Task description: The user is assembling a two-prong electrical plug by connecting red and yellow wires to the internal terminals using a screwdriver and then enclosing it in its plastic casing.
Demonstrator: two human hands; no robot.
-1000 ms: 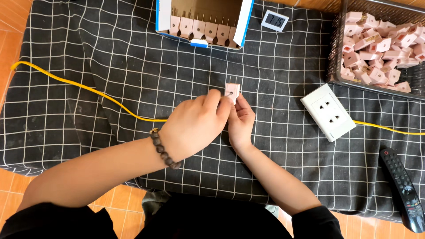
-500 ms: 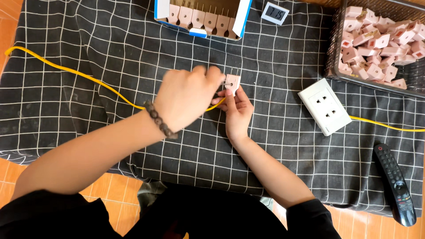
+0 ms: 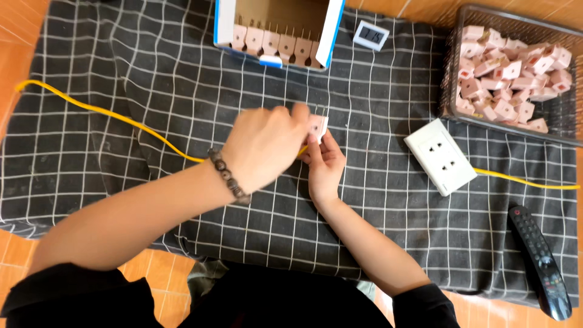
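A checked dark cloth point(image 3: 388, 231) on the tiled floor point(image 3: 12, 54) carries a white socket block point(image 3: 440, 157), a remote point(image 3: 540, 261) and seemingly a wire basket point(image 3: 516, 67).

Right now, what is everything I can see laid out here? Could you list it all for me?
checked cloth: one, dark grey with white lines, spread on the orange tiled floor
cardboard box: one, blue and white, top centre, a row of pink pieces standing inside
small digital display: one, white, right of the box
wire basket: one, dark, top right, heaped with many pink pieces
socket block: one, white, right of centre
yellow cable: one, running across the cloth
remote control: one, black, lower right
pink piece: one, held between both hands
bead bracelet: one, dark, left wrist
left hand: on the pink piece
right hand: gripping it from below
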